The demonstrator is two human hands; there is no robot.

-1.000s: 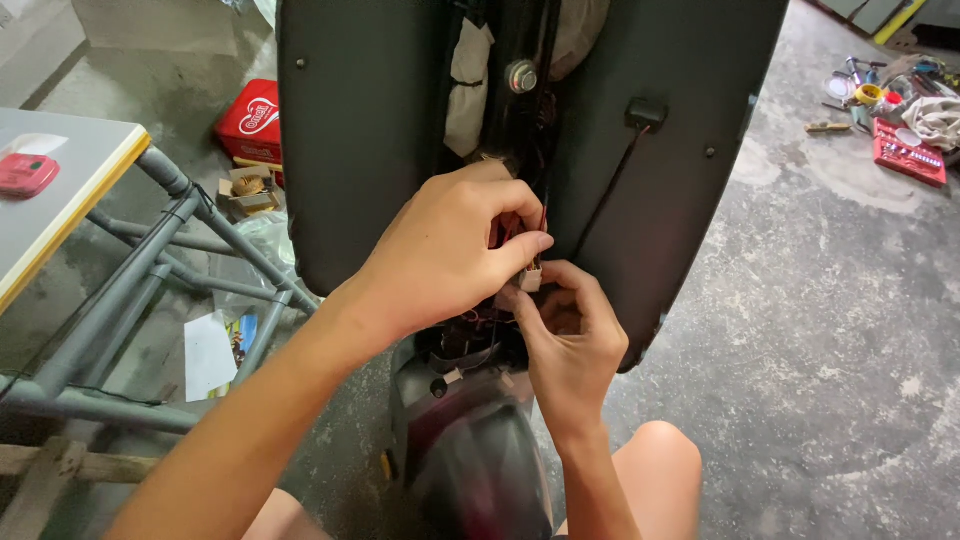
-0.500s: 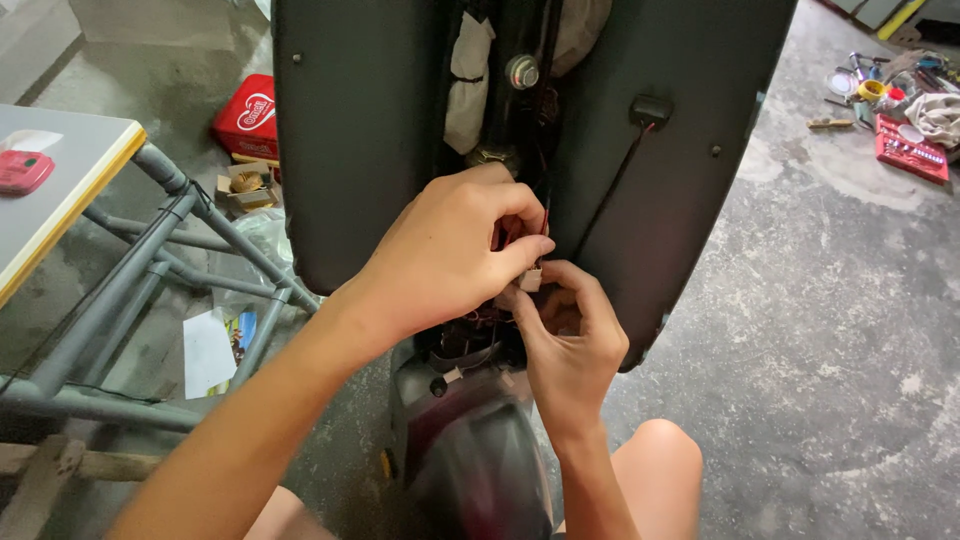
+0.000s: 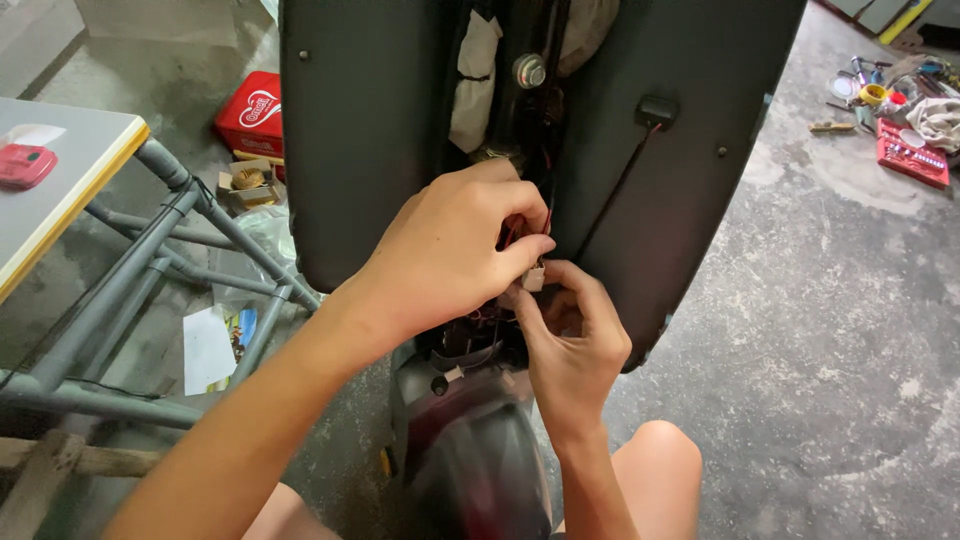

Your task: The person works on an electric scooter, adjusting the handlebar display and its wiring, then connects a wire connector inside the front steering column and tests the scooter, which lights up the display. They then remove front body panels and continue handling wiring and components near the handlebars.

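A dark grey scooter body panel [image 3: 370, 130] stands in front of me, split down the middle by an open gap with wires and a bolt [image 3: 528, 70] inside. My left hand [image 3: 450, 250] reaches in from the lower left and pinches a small white wire connector [image 3: 533, 277] with red wires at the gap. My right hand [image 3: 570, 335] comes up from below and grips the same connector from underneath. The fingers of both hands touch there. Below them sits a dark rounded fender [image 3: 470, 460].
A grey table [image 3: 60, 190] on grey tube legs stands at the left with a red object [image 3: 25, 165] on it. A red box [image 3: 250, 115] and papers [image 3: 215, 340] lie on the concrete floor. Tools and a red case [image 3: 910, 150] are scattered at the upper right.
Both hands have stayed at the connector with only slight finger shifts. The view has barely moved.
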